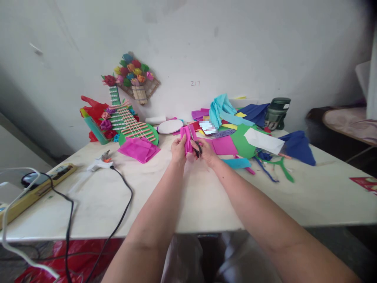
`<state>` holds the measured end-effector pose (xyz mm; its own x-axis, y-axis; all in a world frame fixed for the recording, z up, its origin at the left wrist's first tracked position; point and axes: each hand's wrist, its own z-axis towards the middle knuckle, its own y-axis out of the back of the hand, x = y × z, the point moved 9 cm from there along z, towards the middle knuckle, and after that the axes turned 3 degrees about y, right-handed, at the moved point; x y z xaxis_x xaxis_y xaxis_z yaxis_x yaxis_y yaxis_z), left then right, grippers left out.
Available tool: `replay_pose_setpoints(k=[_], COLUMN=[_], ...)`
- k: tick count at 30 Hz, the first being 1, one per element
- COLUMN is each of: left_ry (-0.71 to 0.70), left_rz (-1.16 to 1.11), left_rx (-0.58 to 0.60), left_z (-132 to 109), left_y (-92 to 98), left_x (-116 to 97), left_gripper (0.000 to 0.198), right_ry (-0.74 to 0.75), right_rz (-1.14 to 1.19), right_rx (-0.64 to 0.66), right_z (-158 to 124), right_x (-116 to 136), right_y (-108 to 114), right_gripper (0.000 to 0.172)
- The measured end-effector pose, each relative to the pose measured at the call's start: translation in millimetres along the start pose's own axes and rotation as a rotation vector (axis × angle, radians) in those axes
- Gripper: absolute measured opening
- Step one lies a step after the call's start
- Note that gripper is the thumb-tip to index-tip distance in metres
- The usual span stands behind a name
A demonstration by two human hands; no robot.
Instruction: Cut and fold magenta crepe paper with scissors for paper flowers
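Note:
Near the middle of the table, my left hand (178, 150) grips a folded piece of bright pink crepe paper (186, 137), held upright above the tabletop. My right hand (206, 152) is closed round the dark handles of a pair of scissors (198, 148). Their blades point up and lie against the right part of the pink paper; whether they cut into it I cannot tell. To the left lies a stack of pink paper sheets (139, 150). Just right of my right hand is another flat pink sheet (225, 145).
A hot glue gun (101, 162) with a black cord and a power strip (38, 192) lie at left. Behind stands a stick-and-flower craft (138, 131). Coloured papers, a green sheet (243, 141), a phone (207, 127) and a dark bottle (277, 114) crowd the right.

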<state>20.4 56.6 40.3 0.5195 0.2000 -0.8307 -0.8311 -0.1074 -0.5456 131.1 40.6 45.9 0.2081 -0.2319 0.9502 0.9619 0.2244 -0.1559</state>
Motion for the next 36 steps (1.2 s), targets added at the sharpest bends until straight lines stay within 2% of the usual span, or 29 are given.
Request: replay_pose_setpoints(k=[6,12,19,25,36], left_ry=[-0.026,-0.010,0.015,0.007,0.044], left_rz=[-0.005,-0.015,-0.029,-0.020,-0.007], left_rx=[0.063,0.035,-0.051,-0.058,0.016], left_z=[-4,-9,-11,-10,-13], left_y=[-7.6,-9.4,-3.9,-2.0,-9.4], left_x=[-5,-7,-8,-7,-7], left_gripper=[0.039,0.038,0.036,0.030,0.037], right_ry=[0.004,0.005,0.005,0.017,0.013], right_rz=[-0.017,-0.023,-0.031,-0.050,0.028], right_rx=[-0.030,-0.049,-0.067,-0.119,-0.018], right_z=[0,-1,2,3,2], right_x=[2,4,1,0,1], right_y=[2,1,3,6,2], right_gripper=[0.043,0.044,0.045,0.051,0.045])
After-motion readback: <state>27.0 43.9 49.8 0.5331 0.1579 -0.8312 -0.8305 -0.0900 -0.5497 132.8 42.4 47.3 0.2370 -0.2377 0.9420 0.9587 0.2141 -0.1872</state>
